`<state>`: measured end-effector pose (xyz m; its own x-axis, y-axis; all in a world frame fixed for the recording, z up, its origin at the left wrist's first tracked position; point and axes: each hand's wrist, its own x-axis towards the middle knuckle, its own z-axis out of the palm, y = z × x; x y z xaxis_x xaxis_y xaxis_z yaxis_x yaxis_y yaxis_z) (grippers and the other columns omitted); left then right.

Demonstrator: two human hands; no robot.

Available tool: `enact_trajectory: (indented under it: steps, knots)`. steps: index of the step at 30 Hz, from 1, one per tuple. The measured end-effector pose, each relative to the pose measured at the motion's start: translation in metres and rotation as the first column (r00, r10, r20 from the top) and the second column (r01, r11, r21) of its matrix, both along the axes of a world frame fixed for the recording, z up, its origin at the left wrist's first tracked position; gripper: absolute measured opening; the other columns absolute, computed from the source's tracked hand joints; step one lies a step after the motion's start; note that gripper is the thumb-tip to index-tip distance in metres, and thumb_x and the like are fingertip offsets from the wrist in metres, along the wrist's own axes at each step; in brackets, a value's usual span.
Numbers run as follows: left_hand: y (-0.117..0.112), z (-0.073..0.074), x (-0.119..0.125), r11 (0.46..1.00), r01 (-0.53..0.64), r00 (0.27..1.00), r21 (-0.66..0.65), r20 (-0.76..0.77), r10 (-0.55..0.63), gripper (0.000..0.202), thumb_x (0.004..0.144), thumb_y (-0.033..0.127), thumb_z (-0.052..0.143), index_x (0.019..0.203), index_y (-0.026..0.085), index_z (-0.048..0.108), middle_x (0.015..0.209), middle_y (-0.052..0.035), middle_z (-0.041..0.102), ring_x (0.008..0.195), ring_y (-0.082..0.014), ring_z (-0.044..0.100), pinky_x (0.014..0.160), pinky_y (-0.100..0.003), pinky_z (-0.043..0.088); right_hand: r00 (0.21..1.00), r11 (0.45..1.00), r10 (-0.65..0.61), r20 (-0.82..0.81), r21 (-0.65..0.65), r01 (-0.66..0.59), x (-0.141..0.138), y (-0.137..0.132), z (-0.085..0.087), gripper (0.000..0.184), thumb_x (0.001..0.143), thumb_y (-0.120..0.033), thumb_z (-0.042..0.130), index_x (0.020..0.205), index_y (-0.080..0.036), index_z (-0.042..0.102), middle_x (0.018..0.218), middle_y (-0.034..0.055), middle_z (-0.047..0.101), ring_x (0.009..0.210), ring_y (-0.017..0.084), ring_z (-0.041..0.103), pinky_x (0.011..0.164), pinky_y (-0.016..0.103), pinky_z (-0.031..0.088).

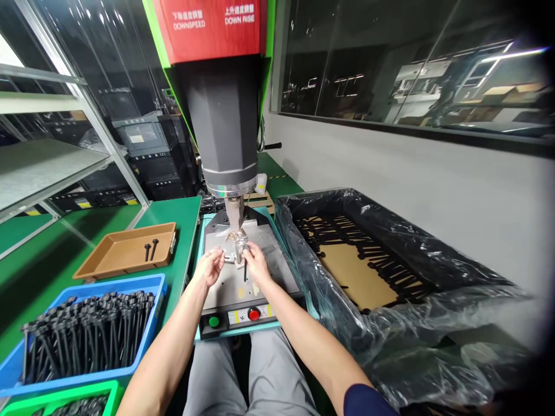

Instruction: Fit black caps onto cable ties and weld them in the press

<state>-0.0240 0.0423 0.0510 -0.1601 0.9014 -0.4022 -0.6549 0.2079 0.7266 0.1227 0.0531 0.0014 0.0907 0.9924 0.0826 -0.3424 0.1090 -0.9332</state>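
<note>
Both my hands are at the metal fixture [237, 245] under the press horn [235, 212] on the grey machine plate [277, 267]. My left hand [210, 265] is curled and pinches a small light part at the fixture's left side. My right hand [255, 261] is closed on a thin black rod-shaped piece [245, 271] that points down toward me. What sits in the fixture itself is too small to make out.
A green button [214, 321] and a red button [254, 315] sit on the machine's front panel. A brown tray [125, 252] holds two black pieces. A blue bin [84, 329] is full of black rods. A plastic-lined box [390, 260] with rows of black pieces stands at right.
</note>
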Motion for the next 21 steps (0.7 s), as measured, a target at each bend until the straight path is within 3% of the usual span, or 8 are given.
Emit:
enact_trajectory:
  steps: [4, 9, 14, 21]
  knots:
    - [0.002, 0.003, -0.003, 0.998, -0.003, 1.000, 0.068, -0.024, 0.005, 0.024, 0.076, -0.001, 0.064, 0.096, 0.012, 0.061, 0.070, -0.0017, 0.065, 0.056, -0.0076, 0.064, 0.052, -0.014, 0.054, 0.934, 0.974, -0.187, 0.303, 0.184, 0.136, 0.015, 0.011, 0.010, 0.031, 0.078, -0.031, 0.058, 0.108, -0.023, 0.063, 0.101, 0.0056, 0.066, 0.097, 0.023, 0.059, 0.087, 0.037, 0.046]
    - [0.008, 0.008, -0.004, 0.994, 0.008, 1.000, 0.112, -0.029, -0.005, 0.027, 0.074, 0.000, 0.066, 0.098, 0.012, 0.061, 0.071, -0.0013, 0.066, 0.056, -0.0076, 0.064, 0.052, -0.014, 0.054, 0.880, 0.940, -0.276, 0.387, 0.300, 0.163, 0.014, 0.022, 0.014, 0.028, 0.076, -0.030, 0.062, 0.102, -0.023, 0.069, 0.126, 0.0089, 0.054, 0.119, 0.027, 0.047, 0.097, 0.038, 0.041]
    - [0.016, 0.014, -0.006, 0.990, 0.042, 0.999, 0.134, -0.020, -0.040, 0.027, 0.074, -0.001, 0.066, 0.098, 0.012, 0.062, 0.068, -0.0006, 0.065, 0.055, -0.0075, 0.064, 0.052, -0.014, 0.054, 0.922, 0.958, -0.209, 0.327, 0.258, 0.126, 0.004, 0.036, 0.017, 0.029, 0.076, -0.033, 0.063, 0.102, -0.024, 0.069, 0.122, 0.0058, 0.058, 0.118, 0.024, 0.048, 0.105, 0.037, 0.033]
    - [0.023, 0.019, -0.009, 0.987, 0.069, 0.998, 0.146, -0.005, -0.069, 0.028, 0.073, 0.000, 0.068, 0.097, 0.012, 0.061, 0.072, -0.0024, 0.066, 0.059, -0.0090, 0.065, 0.052, -0.015, 0.055, 0.938, 0.986, -0.076, 0.339, 0.164, 0.020, -0.003, 0.064, 0.025, 0.035, 0.071, -0.035, 0.062, 0.102, -0.018, 0.068, 0.102, 0.0064, 0.068, 0.094, 0.023, 0.060, 0.089, 0.037, 0.045]
